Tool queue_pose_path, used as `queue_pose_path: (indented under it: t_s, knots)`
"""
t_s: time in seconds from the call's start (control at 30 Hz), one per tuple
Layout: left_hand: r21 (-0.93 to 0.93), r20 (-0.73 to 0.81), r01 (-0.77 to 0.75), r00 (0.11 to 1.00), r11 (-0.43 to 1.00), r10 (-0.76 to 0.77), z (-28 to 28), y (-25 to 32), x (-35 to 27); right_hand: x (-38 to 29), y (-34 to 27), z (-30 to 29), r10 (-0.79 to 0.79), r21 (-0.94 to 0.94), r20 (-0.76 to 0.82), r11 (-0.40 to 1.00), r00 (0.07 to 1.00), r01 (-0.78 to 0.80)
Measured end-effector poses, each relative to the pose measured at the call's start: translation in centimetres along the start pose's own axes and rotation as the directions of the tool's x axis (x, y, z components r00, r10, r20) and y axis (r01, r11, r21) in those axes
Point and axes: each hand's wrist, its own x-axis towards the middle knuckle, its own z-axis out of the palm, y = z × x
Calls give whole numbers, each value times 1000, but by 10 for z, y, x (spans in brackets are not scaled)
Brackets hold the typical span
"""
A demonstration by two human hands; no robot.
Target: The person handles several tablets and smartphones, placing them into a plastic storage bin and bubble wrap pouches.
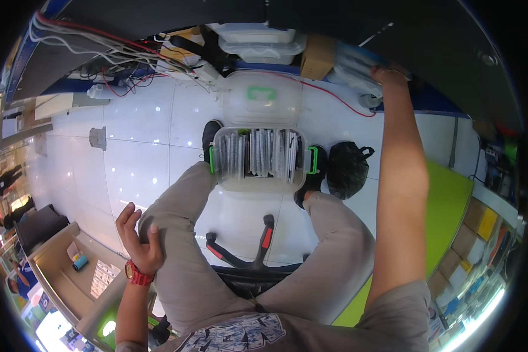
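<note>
My left hand [140, 240], a red watch on its wrist, rests by my knee with its fingers apart and nothing in it. My right hand [383, 75] reaches far forward beneath the dark desk, beside a clear plastic container [356, 70]; its fingers are partly hidden in shade, so its hold cannot be told. Between my shoes stands an open clear plastic box [259, 184] with green side latches. Upright rows of thin items in clear wrapping [260, 152] fill it. Its translucent lid [262, 105], with a green handle, lies on the floor just beyond.
A black plastic bag [348, 169] sits right of the box. A cardboard box [317, 57] and stacked plastic containers [262, 42] stand under the desk. Tangled cables [114, 42] hang at the upper left. A red cable [334, 97] crosses the floor. The chair base [257, 259] is below me.
</note>
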Motion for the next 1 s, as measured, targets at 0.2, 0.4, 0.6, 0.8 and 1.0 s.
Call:
queue_pose_path:
  t_s: [0.2,0.4,0.6,0.8,1.0]
  knots:
    - [-30,-27,49,998,998,-50,-5,-2,-2,15,-5,9,-33,51,102,998,994,28]
    - [-92,-39,35,999,995,-38,-14,-15,-7,16,-7,-59,-8,93,251,996,968,-16]
    - [-256,-102,-5,995,967,-22,-35,-16,7,-27,0,-101,-49,150,114,988,992,31]
    - [-295,-117,-44,993,954,10,-29,-6,-16,-165,56,-95,-454,-33,276,876,847,480]
    - [-733,479,602,787,316,-388,55,80,23,-327,99,-68,196,119,136,970,971,-212]
